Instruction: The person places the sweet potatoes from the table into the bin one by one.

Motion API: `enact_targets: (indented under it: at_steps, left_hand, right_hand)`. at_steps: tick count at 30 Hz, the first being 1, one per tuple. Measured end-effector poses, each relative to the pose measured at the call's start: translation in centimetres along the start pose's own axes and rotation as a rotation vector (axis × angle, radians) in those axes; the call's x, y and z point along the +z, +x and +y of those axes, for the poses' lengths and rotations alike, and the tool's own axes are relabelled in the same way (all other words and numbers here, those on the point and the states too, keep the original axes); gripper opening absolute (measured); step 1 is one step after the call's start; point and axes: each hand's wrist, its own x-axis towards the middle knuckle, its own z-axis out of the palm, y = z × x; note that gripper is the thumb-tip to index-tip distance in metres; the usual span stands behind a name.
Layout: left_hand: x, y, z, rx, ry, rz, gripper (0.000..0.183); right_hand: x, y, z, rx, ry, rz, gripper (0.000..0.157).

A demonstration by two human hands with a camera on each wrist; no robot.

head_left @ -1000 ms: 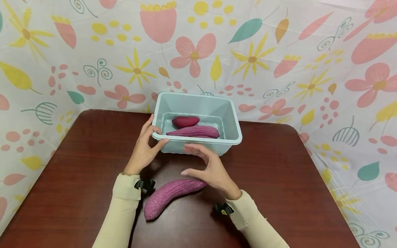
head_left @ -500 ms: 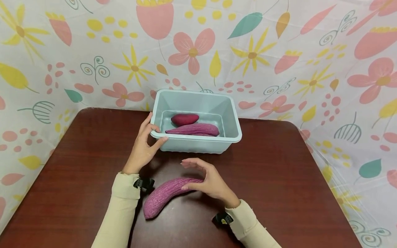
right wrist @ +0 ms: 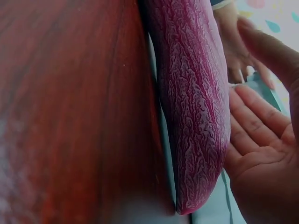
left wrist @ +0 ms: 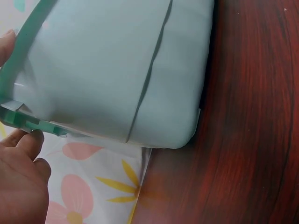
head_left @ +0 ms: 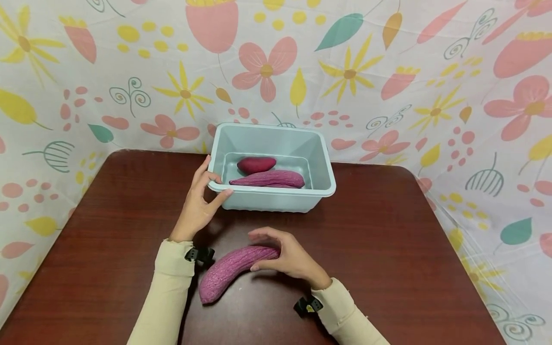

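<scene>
In the head view a long, curved purple eggplant (head_left: 228, 273) with wrinkled skin lies on the table. My right hand (head_left: 295, 254) hovers round its far right end, thumb on the near side and fingers on the far side. The right wrist view shows the eggplant (right wrist: 194, 102) beside the palm, with a gap to the thumb. My left hand (head_left: 194, 211) grips the near-left corner of a light blue plastic basin (head_left: 269, 200), thumb in front and fingers over the rim. Inside lie a wrinkled purple eggplant (head_left: 276, 178) and a shorter, smooth dark-red vegetable (head_left: 256, 165).
The brown wooden table (head_left: 379, 239) extends on both sides of the basin. A flower-patterned cloth (head_left: 353, 110) hangs close behind the basin and along the table's sides. Each wrist carries a small black camera.
My right hand has moved down and toward me from the basin's front wall to the eggplant's end. The left hand keeps its hold on the basin.
</scene>
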Motion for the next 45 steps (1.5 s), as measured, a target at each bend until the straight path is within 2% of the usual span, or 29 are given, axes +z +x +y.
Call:
enact_targets:
  at_steps: [10,17,29,36,43,45]
  left_hand:
    - [0.1,0.1,0.0,0.009,-0.007,-0.002,0.022]
    - [0.0,-0.1,0.0,0.006,-0.004,-0.005,0.022]
    - [0.0,-0.1,0.0,0.005,-0.006,-0.008,0.022]
    - [0.2,-0.1,0.0,0.003,-0.006,-0.010,0.023]
    - [0.3,0.0,0.0,-0.011,-0.016,0.002,0.025]
    - [0.2,0.0,0.1,-0.008,-0.015,0.006,0.025]
  right_hand:
    - [0.1,0.1,0.0,0.076,-0.174,-0.044,0.064]
    - [0.3,0.2,0.1,0.105,-0.272,-0.041,0.052]
    - [0.4,0.2,0.0,0.110,-0.249,-0.017,0.044]
    - [-0.2,-0.3,0.1,0.119,-0.267,0.023,0.043]
    - [-0.7,-0.6,-0.5,0.173,-0.164,0.034,0.043]
    - [-0.8,-0.5,-0.7,0.161,-0.172,0.043,0.043]
